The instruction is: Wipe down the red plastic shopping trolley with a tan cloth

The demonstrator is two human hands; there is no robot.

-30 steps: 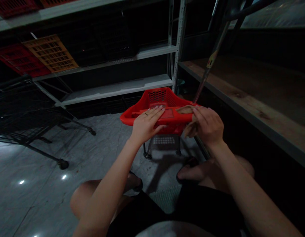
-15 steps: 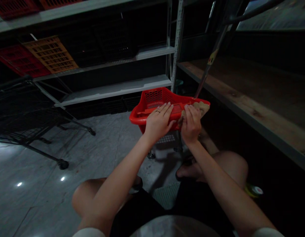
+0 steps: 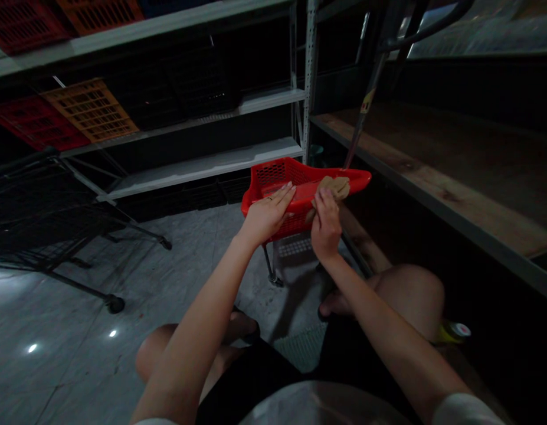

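Red plastic shopping cart [image 3: 275,172], small, with perforated basket walls, on thin dark legs with wheels: stands on the floor just ahead of the seated person's feet, near edge toward the person. Brown cloth [image 3: 337,186], crumpled: lies over the cart's near edge, right of its middle. Right hand [image 3: 327,229]: grasping the cloth, fingers bent and pressing it to the red plastic. Left hand [image 3: 265,217]: laid over the same edge further left — fingers straight and together, spread flat rather than clenched; a ring on one finger.

Grey floor [image 3: 176,277], with small bright reflections. Metal pole [image 3: 357,127], bearing a yellow label: slants up behind the cart's right side. Wooden platform [image 3: 436,180], metal-edged: to the right. Bottle [image 3: 451,334], yellowish with a pale cap: beside the person's right knee. Pale metal shelving [image 3: 202,170]: beyond the cart. Yellow crate [image 3: 92,111] and red crate [image 3: 38,123]: side by side on its middle shelf. Dark wire trolley [image 3: 76,285], wheeled: far left, well apart from the cart.
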